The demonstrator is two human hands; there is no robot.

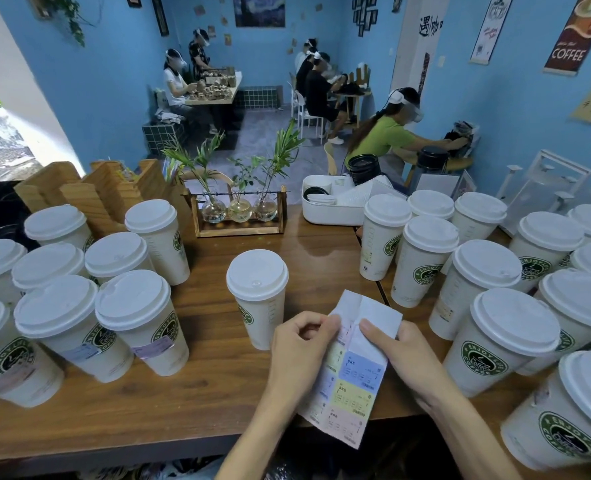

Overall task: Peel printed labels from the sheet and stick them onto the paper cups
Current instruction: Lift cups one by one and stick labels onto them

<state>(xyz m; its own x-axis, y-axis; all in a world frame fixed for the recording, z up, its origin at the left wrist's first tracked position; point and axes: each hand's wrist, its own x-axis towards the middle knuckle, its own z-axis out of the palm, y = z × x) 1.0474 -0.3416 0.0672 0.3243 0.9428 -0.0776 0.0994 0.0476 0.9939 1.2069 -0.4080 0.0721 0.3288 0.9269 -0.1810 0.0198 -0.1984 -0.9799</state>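
Pastel labels, blue, yellow, pink, fill the near part of the label sheet [351, 372], which both hands hold up over the near edge of the wooden counter [200, 341]. The far part of the sheet looks bare, labels already gone. Left hand [299, 344] has fingers curled, thumb and fingertips pinching what looks like a label edge at the sheet's left side. Right hand [399, 351] grips the sheet from the right, thumb flat across the front, fingers wrapped behind.

Step in hand, I judge: lifting the next label off the backing, w/ the right hand steadying. Whether the corner is free yet, can't tell.

Target is prob. the lone cup [257, 296] at centre, just beyond the hands, no label visible on it. Labelled cups [138, 327] cluster at left; another group of cups [495, 306] waits at right.

Next move calls for a slow peel so the label doesn't tear or curl, then freeing a hand to steady the cup & pressing the label flat on its wall.
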